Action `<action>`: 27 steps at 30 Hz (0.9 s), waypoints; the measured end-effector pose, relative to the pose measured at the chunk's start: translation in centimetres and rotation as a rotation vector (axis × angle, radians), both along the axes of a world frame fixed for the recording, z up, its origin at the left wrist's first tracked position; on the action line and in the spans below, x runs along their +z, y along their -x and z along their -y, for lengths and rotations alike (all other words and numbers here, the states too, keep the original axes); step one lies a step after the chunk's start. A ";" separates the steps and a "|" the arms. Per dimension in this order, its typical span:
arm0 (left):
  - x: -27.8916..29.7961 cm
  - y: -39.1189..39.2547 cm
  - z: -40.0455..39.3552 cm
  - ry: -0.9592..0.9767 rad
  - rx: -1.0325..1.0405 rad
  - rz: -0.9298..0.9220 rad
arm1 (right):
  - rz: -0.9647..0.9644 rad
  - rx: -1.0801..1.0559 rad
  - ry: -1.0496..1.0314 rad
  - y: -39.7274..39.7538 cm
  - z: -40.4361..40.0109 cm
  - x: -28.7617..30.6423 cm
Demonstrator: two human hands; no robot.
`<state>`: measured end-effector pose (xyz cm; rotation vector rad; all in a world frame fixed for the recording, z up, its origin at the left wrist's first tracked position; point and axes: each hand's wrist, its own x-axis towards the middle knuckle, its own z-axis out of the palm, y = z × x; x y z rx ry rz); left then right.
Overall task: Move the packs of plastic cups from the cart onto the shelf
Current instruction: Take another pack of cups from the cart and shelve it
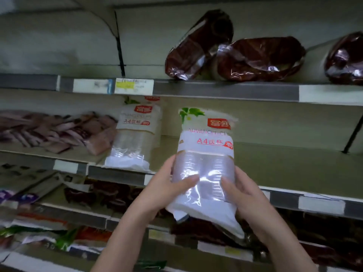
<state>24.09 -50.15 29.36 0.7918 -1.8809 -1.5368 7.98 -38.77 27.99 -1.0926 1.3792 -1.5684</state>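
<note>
Held pack: pack of plastic cups (206,160), clear wrap with white band and red print, upright and leaning slightly, held in the air at frame centre in front of the middle shelf (294,163).
Left hand: left hand (167,185) at 9 o'clock of the held pack, fingers (188,180) curled round its lower clear part, thumb along the side.
Right hand: right hand (247,193) at 3 o'clock of the held pack, fingers (228,183) wrapped over its front, gripping.
Second pack: another cup pack (135,138) already lying on the middle shelf at 10 o'clock of the held one, apart from it, bottom end at the shelf lip.
Open shelf space: bare board at 2 to 3 o'clock of the held pack, reaching to a dark slanted bracket (353,134) at the far right.
Left neighbours: heap of purplish flat packets (59,130) at 9 o'clock of the second pack, just beside it.
Upper shelf: three dark red shiny bags (259,57) at 12 to 2 o'clock, first two leaning together; price labels (133,86) on the shelf edge at 11 o'clock.
Lower shelves: dark reddish bags (110,195) at 7 o'clock and blurred coloured packets (39,232) at 8 o'clock; kind cannot be told.
</note>
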 end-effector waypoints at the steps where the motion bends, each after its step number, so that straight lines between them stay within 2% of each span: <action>1: 0.3 0.9 1.6 0.008 0.034 0.007 | -0.064 0.014 -0.025 0.8 1.7 0.5; 4: 0.9 3.4 6.2 0.008 0.198 0.059 | -0.215 0.023 -0.203 3.5 7.6 1.8; 7: 1.3 5.6 10.3 0.021 0.312 0.063 | -0.210 0.020 -0.352 5.4 13.5 1.8; 11: 1.0 8.4 15.0 0.165 0.410 0.108 | -0.243 -0.075 -0.152 7.1 20.3 -0.5; 14: -0.1 9.7 17.3 0.224 0.464 0.068 | -0.288 -0.159 -0.073 7.5 22.9 -1.6; 18: -3.0 10.7 19.9 0.330 0.495 0.029 | -0.435 -0.221 -0.114 8.0 24.4 -2.3; 23: -3.6 10.9 19.7 0.470 0.518 0.166 | -0.480 -0.215 -0.211 8.1 24.5 -2.8; 27: -2.6 11.0 18.3 0.350 0.499 0.309 | -0.463 -0.213 -0.250 7.6 23.4 -2.8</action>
